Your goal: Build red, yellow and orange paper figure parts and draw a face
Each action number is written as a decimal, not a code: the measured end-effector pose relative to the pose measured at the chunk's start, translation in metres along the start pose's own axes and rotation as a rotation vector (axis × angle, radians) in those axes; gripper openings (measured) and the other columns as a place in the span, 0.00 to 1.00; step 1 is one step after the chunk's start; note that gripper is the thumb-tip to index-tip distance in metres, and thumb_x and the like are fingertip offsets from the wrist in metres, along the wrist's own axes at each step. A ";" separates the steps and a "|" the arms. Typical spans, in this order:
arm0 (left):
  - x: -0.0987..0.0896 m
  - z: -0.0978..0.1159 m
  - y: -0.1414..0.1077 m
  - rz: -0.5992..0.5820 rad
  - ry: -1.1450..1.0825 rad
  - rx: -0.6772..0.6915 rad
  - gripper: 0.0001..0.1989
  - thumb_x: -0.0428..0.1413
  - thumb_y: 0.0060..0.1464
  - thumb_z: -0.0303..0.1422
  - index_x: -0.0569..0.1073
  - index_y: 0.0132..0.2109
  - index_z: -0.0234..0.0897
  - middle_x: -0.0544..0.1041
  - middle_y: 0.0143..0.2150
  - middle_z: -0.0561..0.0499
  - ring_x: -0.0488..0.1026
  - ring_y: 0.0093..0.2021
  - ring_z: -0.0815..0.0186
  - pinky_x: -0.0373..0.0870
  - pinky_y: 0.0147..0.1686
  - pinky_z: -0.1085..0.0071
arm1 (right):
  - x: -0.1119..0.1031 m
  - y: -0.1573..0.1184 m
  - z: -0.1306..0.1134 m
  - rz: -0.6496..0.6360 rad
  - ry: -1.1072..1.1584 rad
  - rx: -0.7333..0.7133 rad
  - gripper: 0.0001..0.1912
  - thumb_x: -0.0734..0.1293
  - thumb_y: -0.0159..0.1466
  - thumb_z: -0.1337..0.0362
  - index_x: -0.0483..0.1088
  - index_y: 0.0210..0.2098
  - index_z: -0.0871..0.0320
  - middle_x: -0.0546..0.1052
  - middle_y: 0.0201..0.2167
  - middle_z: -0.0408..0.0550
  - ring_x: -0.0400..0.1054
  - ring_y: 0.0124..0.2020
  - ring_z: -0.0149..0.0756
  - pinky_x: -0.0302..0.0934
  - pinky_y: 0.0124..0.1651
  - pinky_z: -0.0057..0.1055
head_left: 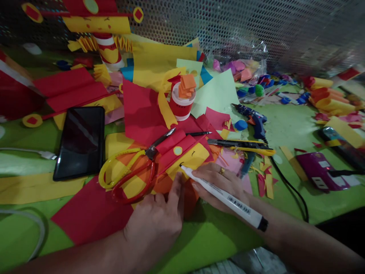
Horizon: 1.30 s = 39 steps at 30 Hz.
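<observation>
A yellow and red paper face [186, 160] lies tilted among paper scraps, with one curved black eye line on it and a second dark mark at the pen tip. My right hand [219, 184] is closed around a white marker [228, 199], its tip touching the yellow paper. My left hand [159, 217] has its fingers curled, the index fingertip pressing the lower edge of the same face beside the tip. Scissors [149, 152] with one yellow and one red handle lie just left of the face. Behind it rests a yellow and black utility knife [242, 145].
A black phone [80, 142] with a cable lies at left. Behind stand a paper cup [182, 102] holding folded orange paper and a finished paper figure [110, 49]. A blue glue gun [253, 118] and a purple box [321, 171] sit to the right, their black cords on the table.
</observation>
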<state>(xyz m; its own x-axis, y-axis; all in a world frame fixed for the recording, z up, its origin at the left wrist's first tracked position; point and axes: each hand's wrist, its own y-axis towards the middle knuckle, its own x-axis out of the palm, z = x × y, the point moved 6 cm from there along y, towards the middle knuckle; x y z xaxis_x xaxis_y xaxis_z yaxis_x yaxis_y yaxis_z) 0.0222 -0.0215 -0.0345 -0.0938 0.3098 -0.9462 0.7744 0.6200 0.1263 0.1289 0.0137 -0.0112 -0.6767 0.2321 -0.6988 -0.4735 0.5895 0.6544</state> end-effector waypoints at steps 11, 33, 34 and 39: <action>0.003 0.000 -0.002 -0.036 0.011 0.001 0.23 0.45 0.48 0.20 0.72 0.51 0.26 0.77 0.42 0.34 0.66 0.17 0.69 0.64 0.14 0.71 | -0.001 0.001 -0.002 0.013 -0.039 -0.024 0.07 0.62 0.59 0.74 0.66 0.38 0.62 0.77 0.24 0.49 0.71 0.25 0.33 0.70 0.28 0.25; -0.004 -0.002 0.000 0.031 -0.017 -0.014 0.24 0.45 0.42 0.17 0.75 0.46 0.29 0.78 0.43 0.38 0.66 0.16 0.67 0.65 0.11 0.69 | -0.008 0.003 -0.006 -0.126 -0.063 0.100 0.07 0.60 0.62 0.70 0.67 0.39 0.55 0.77 0.29 0.44 0.72 0.30 0.32 0.70 0.33 0.26; -0.004 -0.002 0.000 0.028 -0.011 -0.015 0.25 0.45 0.43 0.17 0.75 0.47 0.28 0.78 0.43 0.37 0.66 0.16 0.67 0.65 0.12 0.69 | -0.010 0.005 -0.008 -0.150 -0.065 0.103 0.08 0.60 0.62 0.71 0.67 0.39 0.54 0.77 0.30 0.44 0.72 0.32 0.32 0.70 0.35 0.27; -0.004 -0.001 0.000 0.027 -0.001 -0.007 0.24 0.45 0.44 0.18 0.75 0.48 0.29 0.78 0.44 0.37 0.67 0.16 0.68 0.65 0.12 0.70 | -0.012 0.007 -0.011 -0.184 -0.081 0.097 0.08 0.60 0.62 0.71 0.69 0.36 0.53 0.78 0.33 0.44 0.72 0.35 0.31 0.69 0.38 0.26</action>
<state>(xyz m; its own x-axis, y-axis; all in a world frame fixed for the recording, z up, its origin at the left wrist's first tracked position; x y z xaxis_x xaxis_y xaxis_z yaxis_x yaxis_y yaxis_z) 0.0215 -0.0218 -0.0307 -0.0726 0.3261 -0.9426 0.7719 0.6168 0.1539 0.1278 0.0067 0.0048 -0.5342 0.1731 -0.8274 -0.5260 0.6982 0.4856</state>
